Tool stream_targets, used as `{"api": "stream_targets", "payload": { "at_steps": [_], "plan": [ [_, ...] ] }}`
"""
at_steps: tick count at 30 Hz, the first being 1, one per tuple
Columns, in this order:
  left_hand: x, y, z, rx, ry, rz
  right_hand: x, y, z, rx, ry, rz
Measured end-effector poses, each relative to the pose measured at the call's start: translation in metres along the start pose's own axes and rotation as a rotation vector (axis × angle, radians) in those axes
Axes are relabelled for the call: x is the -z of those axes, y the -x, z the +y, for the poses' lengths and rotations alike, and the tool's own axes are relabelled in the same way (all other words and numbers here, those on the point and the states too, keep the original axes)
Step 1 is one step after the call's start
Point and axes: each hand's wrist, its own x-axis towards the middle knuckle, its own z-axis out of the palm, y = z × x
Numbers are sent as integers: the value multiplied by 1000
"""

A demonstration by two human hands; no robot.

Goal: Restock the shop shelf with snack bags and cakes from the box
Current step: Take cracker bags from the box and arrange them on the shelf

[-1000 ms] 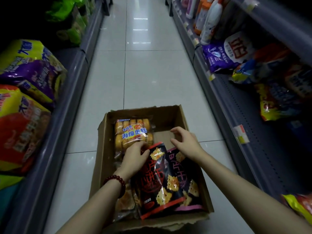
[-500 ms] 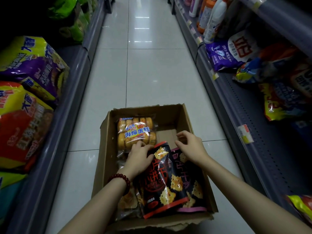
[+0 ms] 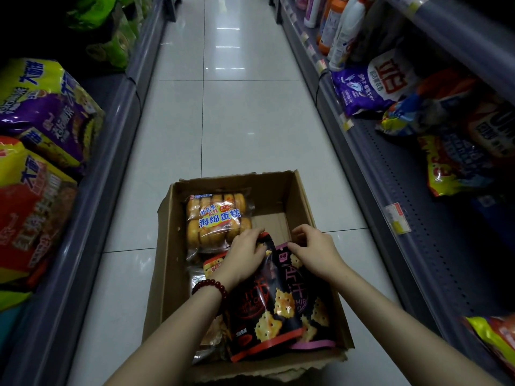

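In the box on the floor, left hand and right hand seemingly pinch the top edges of the red-trimmed cracker bag and purple-trimmed cracker bag; best lifted straight up, seams held firmly.

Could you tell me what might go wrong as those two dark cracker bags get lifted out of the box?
1. The left hand and right hand pinch only the top edges of the red-trimmed bag and pink-trimmed bag; the glossy film could slip.
2. The bags overlap, so lifting one may drag the other.
3. The bags below could shift inside the cardboard box and crush the crackers.
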Motion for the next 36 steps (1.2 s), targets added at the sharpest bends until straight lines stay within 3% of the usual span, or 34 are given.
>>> {"api": "stream_targets", "payload": {
  "at_steps": [13,18,24,30,36],
  "plan": [
    [29,42,-11,63,101,246,-5,14,2,128,-169,-17],
    [39,58,-24,52,282,219,-8,21,-1,113,-257,-108],
    [46,77,-32,55,408,253,-20,38,12,-7,-469,-79],
    [32,92,-24,207,549,314,-40,57,26,0,-552,-123],
    [23,104,-17,320,855,201,-49,67,28,-54,-498,-46]
  ]
}}
